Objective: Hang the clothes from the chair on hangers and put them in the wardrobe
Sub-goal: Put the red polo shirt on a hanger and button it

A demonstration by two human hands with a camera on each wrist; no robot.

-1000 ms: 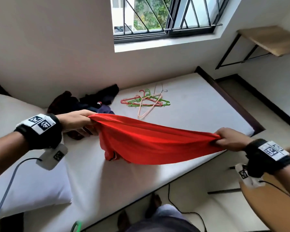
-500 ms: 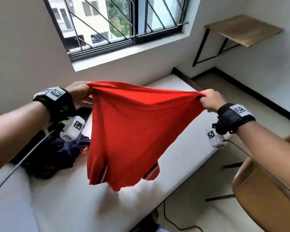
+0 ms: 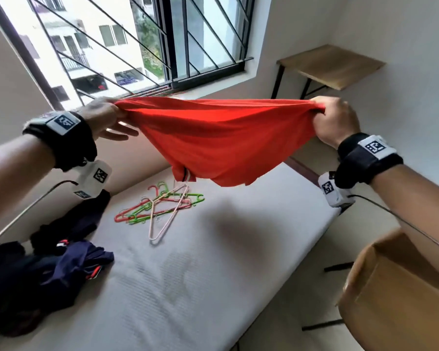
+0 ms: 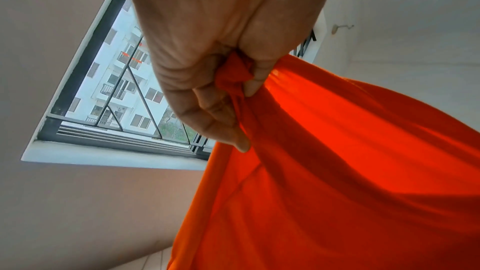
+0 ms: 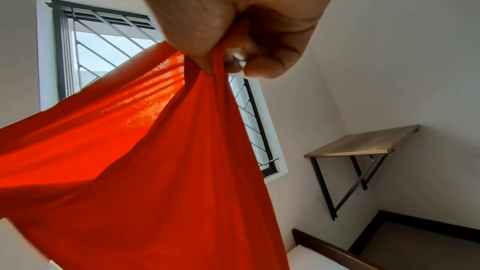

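From the head view, a red shirt is stretched in the air between both hands above a white mattress: the left hand pinches one end with its lower fingers loose, the right hand is fisted around the other. Below it, colored hangers lie tangled on the mattress, and a heap of dark clothes sits at the left edge. The left wrist view shows thumb and fingers bunching the red cloth before a barred window. The right wrist view shows the fist gripping gathered fabric, a wooden wall shelf beyond.
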